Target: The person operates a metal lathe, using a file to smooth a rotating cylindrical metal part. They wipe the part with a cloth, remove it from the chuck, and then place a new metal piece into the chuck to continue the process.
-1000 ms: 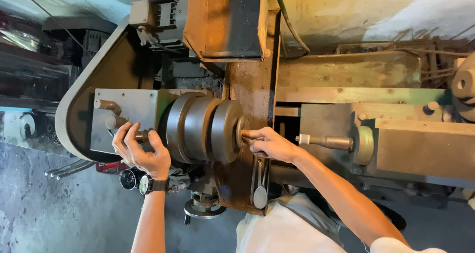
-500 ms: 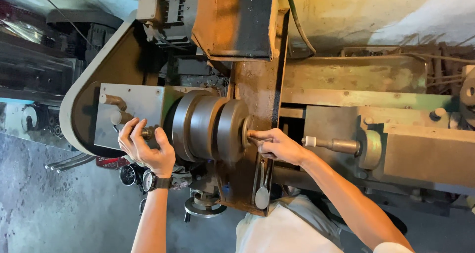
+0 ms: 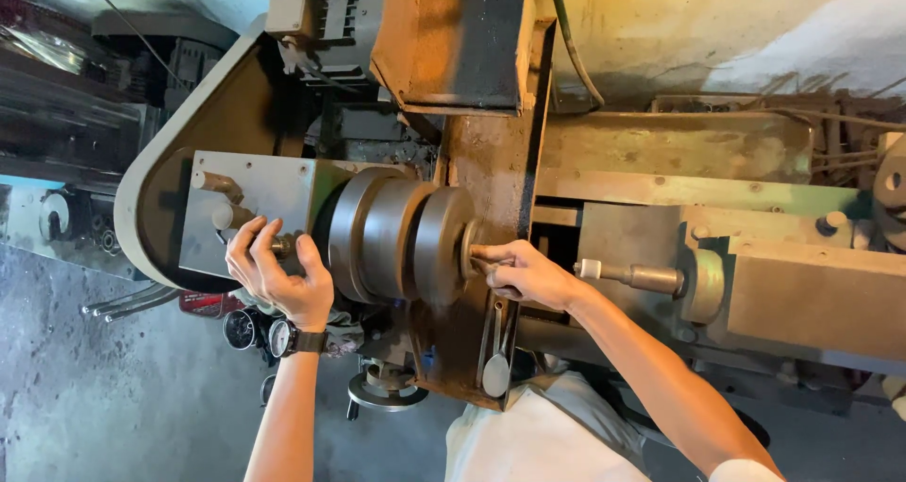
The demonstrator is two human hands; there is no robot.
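Fingers [image 3: 260, 256] of left hand [image 3: 283, 279] curled around small knob [image 3: 283, 246], right hand [image 3: 524, 274] pinching spindle [image 3: 481, 254] (rusty lathe [image 3: 491, 161], gritty floor [image 3: 113, 397]).

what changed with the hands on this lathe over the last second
Little changed. The left hand shifted slightly and closed more firmly around the small dark metal knob on the grey headstock plate. The right hand slid a bit closer to the face of the large grey stepped metal chuck, fingertips at its centre. The chuck, the silver tailstock spindle and the lathe itself stayed put; the apparent drift is mostly camera motion.
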